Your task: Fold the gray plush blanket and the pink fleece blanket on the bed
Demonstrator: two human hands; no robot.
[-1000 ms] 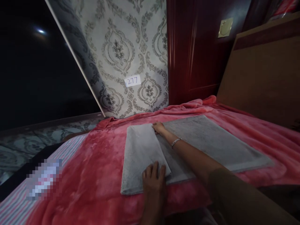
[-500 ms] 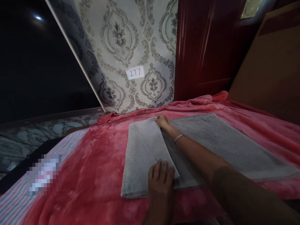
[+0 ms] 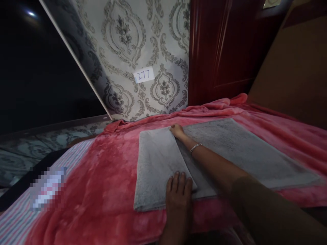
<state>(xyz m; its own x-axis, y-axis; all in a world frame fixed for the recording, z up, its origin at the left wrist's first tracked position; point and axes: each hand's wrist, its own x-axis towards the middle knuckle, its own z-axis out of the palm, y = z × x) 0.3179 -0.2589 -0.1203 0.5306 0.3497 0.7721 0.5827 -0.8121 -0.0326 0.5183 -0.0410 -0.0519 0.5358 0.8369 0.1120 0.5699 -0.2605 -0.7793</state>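
Observation:
A grey towel (image 3: 230, 153) lies spread on a red plush blanket (image 3: 109, 177), its left part folded over to the right in a paler flap. My left hand (image 3: 179, 192) rests on the near end of that flap with its fingers stretched out, palm down. At the far end, my right hand (image 3: 177, 131) has its fingers curled on the flap's far corner, pinching the edge. A metal bracelet (image 3: 196, 148) circles my right wrist, and the right forearm crosses over the towel.
A dark screen (image 3: 46, 78) leans at the left. Patterned wallpaper (image 3: 122, 61) carries a paper label (image 3: 144, 74) marked 277. A dark red door panel (image 3: 217, 58) and a brown board (image 3: 293, 71) stand behind. Striped cloth (image 3: 15, 221) lies at the left, partly under a blurred patch.
The view has tilted down and shifted slightly. My left hand has slid a little to the right along the flap; my right hand keeps its place at the far corner.

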